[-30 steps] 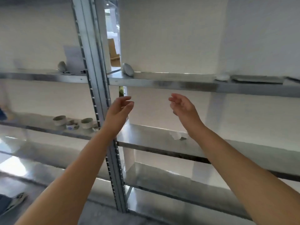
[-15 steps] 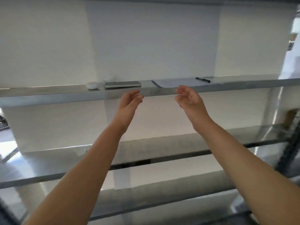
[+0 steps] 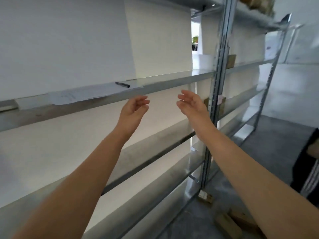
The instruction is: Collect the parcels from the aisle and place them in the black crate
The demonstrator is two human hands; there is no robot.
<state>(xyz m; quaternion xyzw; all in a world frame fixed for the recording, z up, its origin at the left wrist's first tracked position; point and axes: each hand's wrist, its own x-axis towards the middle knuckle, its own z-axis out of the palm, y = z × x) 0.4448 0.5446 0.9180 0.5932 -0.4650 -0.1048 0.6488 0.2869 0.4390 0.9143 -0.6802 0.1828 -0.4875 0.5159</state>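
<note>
Both hands are lifted in front of the metal shelf and hold nothing: the left hand and the right hand stand apart, palms turned toward each other, fingers loosely curled. They touch neither the shelf nor each other. On the shelf, at about 10 o'clock from the left hand, lie some paper sheets with a black pen on them; these are not parcels. The things that look like parcels are past the upright post: one brown box at about 1 o'clock from the right hand, on the same shelf level, and a second brown box at about 3 o'clock, one level lower and near the right hand. Both are blurred and half hidden by the post (so I cannot tell how their long axis lies). I judge the right hand is nearer to both, and the reach must go to the right, around the post. The black crate is not in view. At 4 o'clock, at the frame edge, is a person in dark striped clothing.
</note>
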